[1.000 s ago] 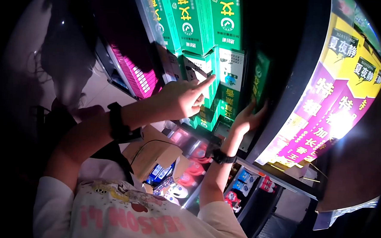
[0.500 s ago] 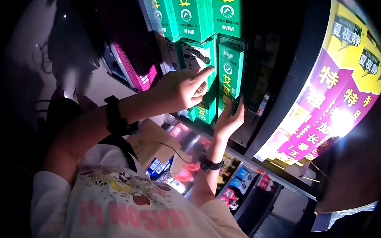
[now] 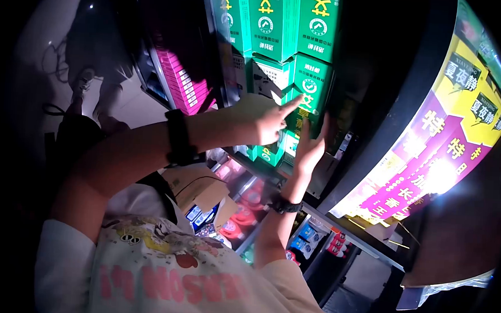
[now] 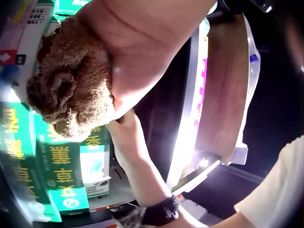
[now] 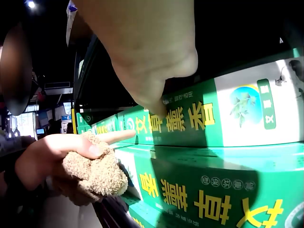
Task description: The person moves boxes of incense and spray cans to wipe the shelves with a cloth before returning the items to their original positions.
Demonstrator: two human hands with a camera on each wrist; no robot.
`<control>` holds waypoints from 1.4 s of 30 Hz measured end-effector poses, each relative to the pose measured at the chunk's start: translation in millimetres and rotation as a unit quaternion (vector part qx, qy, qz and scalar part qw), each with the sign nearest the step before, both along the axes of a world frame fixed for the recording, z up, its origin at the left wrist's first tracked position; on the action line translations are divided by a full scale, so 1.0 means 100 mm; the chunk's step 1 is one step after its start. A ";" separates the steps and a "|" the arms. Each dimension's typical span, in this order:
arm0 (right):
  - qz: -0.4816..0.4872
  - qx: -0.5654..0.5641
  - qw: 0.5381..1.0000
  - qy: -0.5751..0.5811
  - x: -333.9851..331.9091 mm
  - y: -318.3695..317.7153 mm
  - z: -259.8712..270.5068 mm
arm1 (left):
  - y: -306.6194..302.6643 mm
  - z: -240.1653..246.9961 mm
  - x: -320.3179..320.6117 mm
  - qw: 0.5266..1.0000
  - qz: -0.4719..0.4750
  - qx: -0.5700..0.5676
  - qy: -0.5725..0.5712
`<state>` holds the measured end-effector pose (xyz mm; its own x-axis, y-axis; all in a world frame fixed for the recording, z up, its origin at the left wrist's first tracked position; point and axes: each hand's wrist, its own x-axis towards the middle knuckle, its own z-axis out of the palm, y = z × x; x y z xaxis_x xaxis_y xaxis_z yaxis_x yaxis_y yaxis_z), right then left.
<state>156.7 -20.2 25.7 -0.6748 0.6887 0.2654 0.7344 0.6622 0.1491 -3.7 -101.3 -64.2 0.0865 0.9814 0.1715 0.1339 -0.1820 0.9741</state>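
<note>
Left hand (image 3: 263, 124) grips a fuzzy brown cloth (image 4: 73, 88), index out; right hand (image 3: 310, 153) is open, green yellow-lettered cardboard box (image 3: 312, 73) by both hands' fingertips. Looks like box-positioning tbh, probably needs light, even pressure.

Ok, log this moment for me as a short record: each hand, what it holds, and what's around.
left hand: left hand grips a brown cloth, forefinger stretched out toward a green box
right hand: right hand holds no cloth, its fingers at the same box
box label: yellow characters
left of the hands, head view: magenta boxes
right, head view: yellow-and-purple packaging
below, head view: open cardboard box
wrists: dark band on each
</note>
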 end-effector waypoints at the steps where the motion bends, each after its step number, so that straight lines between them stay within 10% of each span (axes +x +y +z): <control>1: 0.011 0.015 1.000 -0.023 0.04 0.03 0.00 | 0.02 0.01 0.00 1.000 -0.021 -0.013 0.019; 4: -0.067 -0.067 0.987 0.127 0.04 0.25 0.14 | 0.07 0.11 0.05 1.000 -0.019 -0.014 -0.016; 10: -0.041 -0.089 0.995 0.008 0.64 1.10 0.12 | 0.10 0.05 0.05 0.994 -0.073 -0.007 -0.080; 25: -0.070 -0.138 0.988 0.005 0.06 -0.11 0.42 | 0.05 0.04 -0.22 0.988 -0.104 -0.059 -0.095; 32: 0.069 -0.068 0.992 -0.079 -0.12 -0.57 0.41 | 0.08 -0.05 -0.15 0.993 -0.084 -0.047 -0.061; 42: -0.085 0.026 0.994 -0.065 -0.07 -0.41 0.16 | -0.16 0.08 -0.04 0.996 -0.020 0.079 0.028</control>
